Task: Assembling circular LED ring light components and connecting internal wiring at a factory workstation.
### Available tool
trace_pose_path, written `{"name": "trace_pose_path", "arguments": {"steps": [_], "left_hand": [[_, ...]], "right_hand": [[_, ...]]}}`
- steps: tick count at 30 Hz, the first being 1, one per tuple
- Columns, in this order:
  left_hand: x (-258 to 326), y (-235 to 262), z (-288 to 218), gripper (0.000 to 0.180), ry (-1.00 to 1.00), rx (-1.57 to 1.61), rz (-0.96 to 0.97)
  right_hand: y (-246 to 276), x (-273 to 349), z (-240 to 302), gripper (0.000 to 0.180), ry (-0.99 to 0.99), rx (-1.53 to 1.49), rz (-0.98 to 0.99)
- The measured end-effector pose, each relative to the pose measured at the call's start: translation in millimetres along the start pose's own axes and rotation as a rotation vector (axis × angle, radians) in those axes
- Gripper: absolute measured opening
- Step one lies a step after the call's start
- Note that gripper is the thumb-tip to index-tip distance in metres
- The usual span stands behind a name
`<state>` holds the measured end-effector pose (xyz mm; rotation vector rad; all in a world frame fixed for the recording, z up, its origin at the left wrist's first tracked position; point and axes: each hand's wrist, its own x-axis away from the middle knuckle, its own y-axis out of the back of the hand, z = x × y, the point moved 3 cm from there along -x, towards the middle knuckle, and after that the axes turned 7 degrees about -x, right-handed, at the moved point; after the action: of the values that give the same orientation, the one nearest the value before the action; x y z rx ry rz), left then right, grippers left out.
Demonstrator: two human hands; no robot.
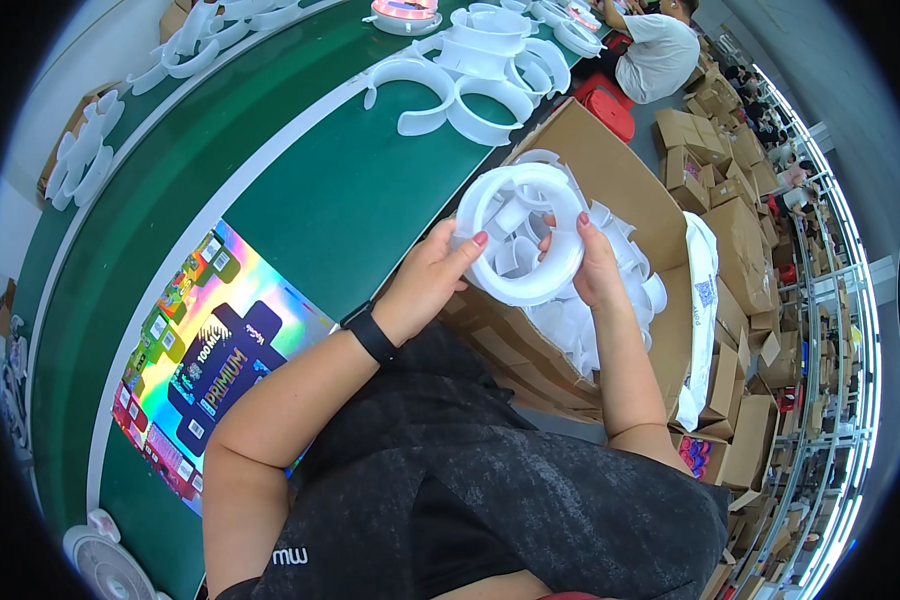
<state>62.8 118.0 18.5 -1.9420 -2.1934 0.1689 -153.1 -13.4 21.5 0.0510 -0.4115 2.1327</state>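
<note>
From here I see L hand [436, 268] & R hand [597, 268] both clamped on white ring [520, 289], opp. sides, held over open cardbd box [610, 160] w/ white pcs [570, 335] inside, nr green table [355, 205].

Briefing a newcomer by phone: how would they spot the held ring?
Beside the green table stands an open cardboard box of white pieces. Over them is a thick white ring. Unlike those pieces, it's held between left hand and right hand.
</note>
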Motion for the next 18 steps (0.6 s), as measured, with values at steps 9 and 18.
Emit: {"name": "trace_pose_path", "arguments": {"steps": [9, 18], "left_hand": [[-4.2, 9.0, 4.1, 0.046, 0.103, 0.017, -0.02], [-5.3, 11.8, -4.5, 0.047, 0.096, 0.028, 0.007]], "right_hand": [[-12.5, -2.6, -5.7, 0.046, 0.038, -0.137, -0.079], [-4.3, -2.1, -6.4, 0.043, 0.034, -0.032, -0.046]]}}
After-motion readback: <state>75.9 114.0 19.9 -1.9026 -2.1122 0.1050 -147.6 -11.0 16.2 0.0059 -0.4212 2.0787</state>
